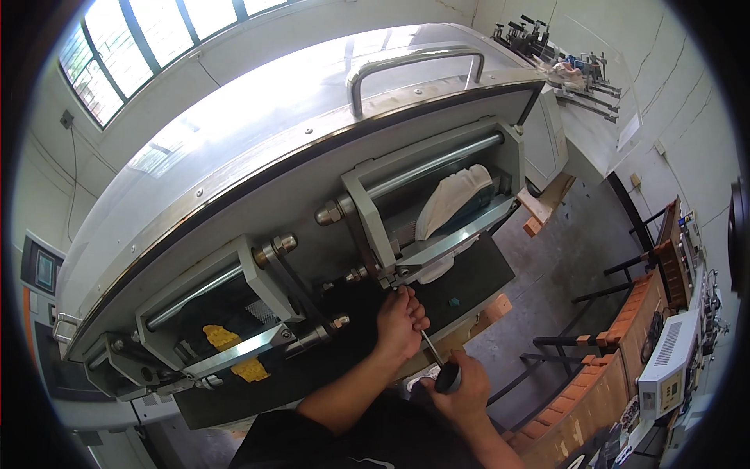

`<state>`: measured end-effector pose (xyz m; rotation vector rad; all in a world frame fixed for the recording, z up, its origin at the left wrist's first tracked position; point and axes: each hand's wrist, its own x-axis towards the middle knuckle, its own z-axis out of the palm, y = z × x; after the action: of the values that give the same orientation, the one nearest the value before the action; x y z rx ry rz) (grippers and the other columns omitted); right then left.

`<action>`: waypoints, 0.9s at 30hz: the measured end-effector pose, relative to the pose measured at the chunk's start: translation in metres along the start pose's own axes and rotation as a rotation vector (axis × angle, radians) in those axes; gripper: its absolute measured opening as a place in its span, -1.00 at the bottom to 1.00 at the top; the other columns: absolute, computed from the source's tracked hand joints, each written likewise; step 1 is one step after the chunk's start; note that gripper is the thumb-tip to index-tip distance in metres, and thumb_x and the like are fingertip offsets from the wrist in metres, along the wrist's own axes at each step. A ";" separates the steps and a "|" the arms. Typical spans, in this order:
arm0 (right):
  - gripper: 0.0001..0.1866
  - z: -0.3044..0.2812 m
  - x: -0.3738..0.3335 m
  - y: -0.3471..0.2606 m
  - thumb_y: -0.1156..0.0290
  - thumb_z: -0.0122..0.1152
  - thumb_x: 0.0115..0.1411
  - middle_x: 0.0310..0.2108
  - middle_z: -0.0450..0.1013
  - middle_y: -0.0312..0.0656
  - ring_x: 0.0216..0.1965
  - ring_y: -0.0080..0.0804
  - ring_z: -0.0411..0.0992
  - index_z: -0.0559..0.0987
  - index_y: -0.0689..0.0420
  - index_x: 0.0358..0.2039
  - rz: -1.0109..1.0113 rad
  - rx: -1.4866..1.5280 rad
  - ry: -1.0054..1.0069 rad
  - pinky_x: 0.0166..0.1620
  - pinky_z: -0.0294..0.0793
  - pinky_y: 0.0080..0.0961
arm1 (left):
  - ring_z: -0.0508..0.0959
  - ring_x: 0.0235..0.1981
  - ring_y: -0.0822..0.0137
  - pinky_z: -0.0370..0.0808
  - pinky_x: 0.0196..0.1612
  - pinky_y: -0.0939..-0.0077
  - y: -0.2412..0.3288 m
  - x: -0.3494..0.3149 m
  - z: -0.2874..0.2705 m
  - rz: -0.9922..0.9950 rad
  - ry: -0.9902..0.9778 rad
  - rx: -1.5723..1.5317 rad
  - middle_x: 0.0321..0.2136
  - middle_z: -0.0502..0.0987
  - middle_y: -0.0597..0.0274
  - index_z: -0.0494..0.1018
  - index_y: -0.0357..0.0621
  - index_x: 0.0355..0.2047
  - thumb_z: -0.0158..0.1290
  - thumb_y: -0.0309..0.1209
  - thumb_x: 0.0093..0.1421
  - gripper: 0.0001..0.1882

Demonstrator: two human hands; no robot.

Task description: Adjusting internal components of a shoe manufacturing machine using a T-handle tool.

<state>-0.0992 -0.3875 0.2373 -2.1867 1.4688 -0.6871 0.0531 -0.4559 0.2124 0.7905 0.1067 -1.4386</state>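
Observation:
My right hand (467, 389) is closed round the dark handle of a screwdriver (432, 349), whose thin metal shaft slants up and left. Where the shaft runs into my left hand (401, 327), the fingers are curled closed about it; its tip is hidden there. Those fingers are right beside the bolted end of a metal clamp bar (449, 244) on the machine. Within that clamp frame (367, 184) lies a white cloth pad (457, 195) against a dark surface. A second clamp frame (258, 281), to the left, has yellow cloth (248, 369) round its bar.
The machine's clear curved cover (234, 133) with a metal handle (414, 53) rises above the frames. A dark shelf (484, 270) lies below them. At right are a wooden rack (601, 391) and a grey control box (670, 363); clamping fixtures (586, 82) sit far right.

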 end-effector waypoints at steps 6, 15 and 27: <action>-0.52 0.029 -0.001 0.026 0.08 0.10 0.10 -0.43 0.41 -0.14 -0.41 -0.29 0.41 0.36 0.22 -0.15 0.545 0.934 0.044 -0.31 0.42 -0.38 | 0.07 -0.70 0.57 0.07 -0.61 0.65 0.001 0.002 0.001 -0.030 -0.047 -0.038 -0.71 0.09 0.48 0.27 -0.05 -0.43 -0.19 -0.30 0.26 -0.84; -0.51 -0.010 0.010 0.006 -0.01 0.00 0.13 -0.28 0.36 -0.17 -0.23 -0.26 0.36 0.36 0.04 -0.03 -0.233 -0.089 0.238 -0.10 0.29 -0.10 | 0.09 -0.70 0.56 0.09 -0.62 0.64 0.005 0.003 -0.002 -0.008 -0.044 -0.068 -0.70 0.10 0.45 0.27 -0.09 -0.43 -0.19 -0.36 0.26 -0.86; -0.68 0.021 0.011 0.021 0.36 0.15 0.09 -0.52 0.32 -0.32 -0.40 -0.46 0.32 0.41 0.00 -0.11 0.066 0.715 -0.377 -0.16 0.28 -0.31 | 0.08 -0.71 0.56 0.08 -0.63 0.64 0.006 0.007 -0.007 -0.002 -0.037 -0.059 -0.72 0.10 0.46 0.29 -0.10 -0.43 -0.17 -0.34 0.25 -0.84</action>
<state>-0.0985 -0.4035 0.2104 -1.5916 0.9063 -0.6094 0.0626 -0.4583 0.2061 0.7155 0.1205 -1.4450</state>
